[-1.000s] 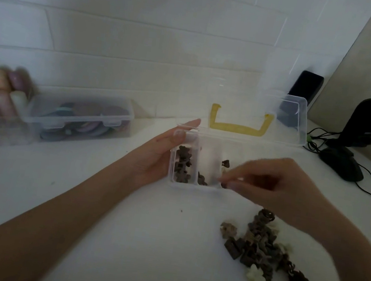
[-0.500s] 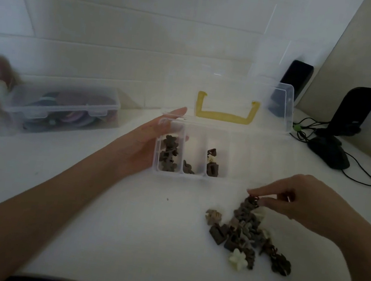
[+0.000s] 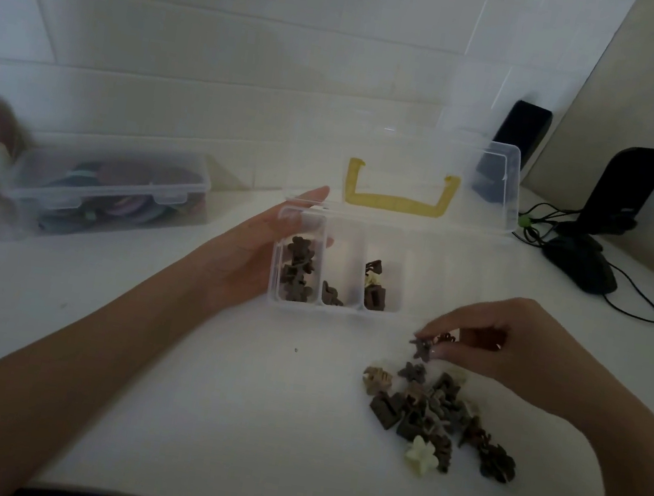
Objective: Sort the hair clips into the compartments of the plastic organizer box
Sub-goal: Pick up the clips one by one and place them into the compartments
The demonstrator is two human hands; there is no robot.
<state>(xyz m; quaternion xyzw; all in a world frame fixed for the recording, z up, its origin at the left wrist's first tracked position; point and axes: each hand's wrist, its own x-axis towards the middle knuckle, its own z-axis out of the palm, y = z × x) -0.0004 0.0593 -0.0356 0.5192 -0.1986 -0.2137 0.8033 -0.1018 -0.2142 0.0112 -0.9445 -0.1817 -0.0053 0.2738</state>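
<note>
Item: plastic organizer box (image 3: 333, 308), clear, lid raised at the back, yellow handle (image 3: 399, 193) seen through the lid. It is set crosswise on the white table (image 3: 171, 373), its long axis running left to right, the open top facing up. Three compartments at its left end are seen to hold dark clips; the compartments further right are washed out and cannot be read.

Item: left hand (image 3: 248, 253). It is laid flat against the left end wall of the box, fingers straight, nothing gripped.

Item: right hand (image 3: 488, 348). One second ago it was held at the box's front compartments; half a second ago it was lowered onto the pile of hair clips (image 3: 436, 417). A small dark star-shaped clip (image 3: 423, 347) is now pinched between thumb and fingertip, raised just above the pile's far edge. A fresh pick is judged complete; delivery to a compartment is judged next.

Item: star-shaped clip. Its orientation and axis cannot be told.

Item: pile. It is located near the front of the box, to the right; many clips are left unsorted.
</note>
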